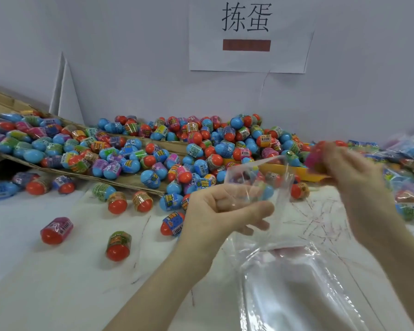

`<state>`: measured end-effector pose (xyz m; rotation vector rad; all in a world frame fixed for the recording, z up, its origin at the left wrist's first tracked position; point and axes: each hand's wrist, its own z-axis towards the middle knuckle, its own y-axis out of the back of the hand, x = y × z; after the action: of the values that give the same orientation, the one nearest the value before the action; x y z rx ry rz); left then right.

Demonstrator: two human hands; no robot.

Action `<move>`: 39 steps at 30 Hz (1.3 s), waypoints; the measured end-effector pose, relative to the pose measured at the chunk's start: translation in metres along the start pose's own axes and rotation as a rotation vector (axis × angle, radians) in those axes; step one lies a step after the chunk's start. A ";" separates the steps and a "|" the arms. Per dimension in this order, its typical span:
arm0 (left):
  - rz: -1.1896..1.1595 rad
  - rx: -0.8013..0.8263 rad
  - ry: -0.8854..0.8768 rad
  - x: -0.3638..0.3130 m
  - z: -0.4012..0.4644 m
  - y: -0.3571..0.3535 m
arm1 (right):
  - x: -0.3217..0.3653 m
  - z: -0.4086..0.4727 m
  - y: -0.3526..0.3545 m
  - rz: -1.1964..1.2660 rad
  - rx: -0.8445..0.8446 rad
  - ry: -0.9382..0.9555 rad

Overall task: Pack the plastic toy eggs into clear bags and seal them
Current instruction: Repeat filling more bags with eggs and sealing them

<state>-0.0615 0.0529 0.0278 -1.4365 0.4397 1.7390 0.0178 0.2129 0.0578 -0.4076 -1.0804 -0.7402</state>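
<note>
My left hand [221, 212] pinches the near rim of an empty clear bag [268, 177], holding its mouth up and open in front of me. My right hand [351, 173], blurred by motion, grips a pink-wrapped toy egg [317, 155] at the bag's far right rim. A big heap of blue and red plastic toy eggs [177, 149] covers the back of the table, partly on flattened cardboard [134, 180]. Three loose eggs [56, 230] lie closer on the white tabletop [46, 271].
A stack of flat clear bags [304, 283] lies on the table under my right forearm. Filled bags of eggs [406, 151] pile up at the far right. A paper sign [247, 34] hangs on the wall behind the heap.
</note>
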 end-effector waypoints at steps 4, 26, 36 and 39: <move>0.104 -0.128 -0.105 0.004 -0.003 -0.007 | 0.021 -0.011 0.009 0.161 0.076 0.187; 0.510 -0.154 -0.257 0.006 -0.007 -0.012 | 0.020 -0.034 -0.016 -0.709 0.233 0.606; 0.301 -0.033 -0.146 0.006 -0.005 -0.010 | 0.023 -0.034 -0.013 -0.679 0.275 0.529; 0.140 0.015 -0.074 0.005 -0.003 -0.009 | 0.023 -0.031 -0.012 -0.630 0.306 0.502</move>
<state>-0.0526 0.0574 0.0245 -1.3540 0.5228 1.8893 0.0354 0.1770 0.0646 0.3922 -0.8159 -1.1342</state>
